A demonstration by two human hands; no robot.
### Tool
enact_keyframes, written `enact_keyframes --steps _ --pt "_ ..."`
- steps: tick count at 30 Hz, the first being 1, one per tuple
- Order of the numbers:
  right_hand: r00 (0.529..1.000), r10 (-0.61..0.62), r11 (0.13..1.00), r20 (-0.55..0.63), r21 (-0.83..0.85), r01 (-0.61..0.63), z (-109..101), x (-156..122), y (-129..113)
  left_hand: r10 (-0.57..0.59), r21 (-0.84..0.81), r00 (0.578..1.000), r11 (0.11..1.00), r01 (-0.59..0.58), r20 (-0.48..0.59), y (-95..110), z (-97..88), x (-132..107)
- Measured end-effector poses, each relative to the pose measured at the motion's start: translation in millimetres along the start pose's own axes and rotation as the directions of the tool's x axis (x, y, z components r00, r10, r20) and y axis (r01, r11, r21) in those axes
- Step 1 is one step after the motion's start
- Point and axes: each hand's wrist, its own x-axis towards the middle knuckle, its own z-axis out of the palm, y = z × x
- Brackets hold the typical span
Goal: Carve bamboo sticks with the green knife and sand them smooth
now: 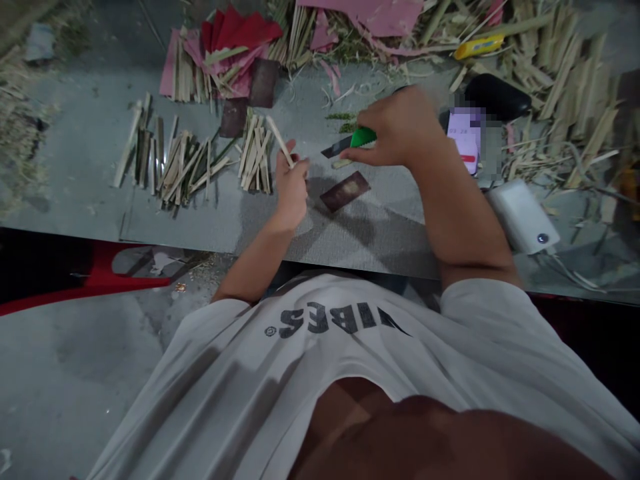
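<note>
Between the fingers of my left hand (291, 187) a pale bamboo strip (280, 141) points up and to the left. My right hand (395, 130) grips a utility knife (363, 137) by its green handle, the dark blade (336, 147) turned toward my left hand with a gap between them. Below the blade lies a brown piece of sandpaper (345, 191) with a pale, dusty middle. Just left of my left hand, a small pile of cut strips (256, 155) rests on the table. Part of the knife handle is hidden by my right hand.
More strip piles (183, 167) lie to the left on the grey table (300, 243). Red and pink paper (240, 37) with shavings runs along the back. At right are a lit phone (464, 137), a black object (497, 97), a yellow knife (479, 47) and a white power bank (524, 217) with cables.
</note>
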Motion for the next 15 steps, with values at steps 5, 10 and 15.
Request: enact_keyframes --steps 5,10,15 --pt "0.994 0.087 0.991 -0.064 -0.091 -0.093 13 13 2 -0.02 -0.143 0.997 0.989 0.031 0.073 9 18.5 -15" --pt "0.993 0.075 0.98 -0.094 -0.175 -0.09 26 21 1 0.062 0.0 0.981 0.998 -0.063 0.184 7 26.4 -25" --pt "0.997 0.051 0.981 -0.055 -0.183 -0.06 33 21 -2 0.163 0.084 0.955 0.978 -0.189 0.249 -3 22.5 -24"
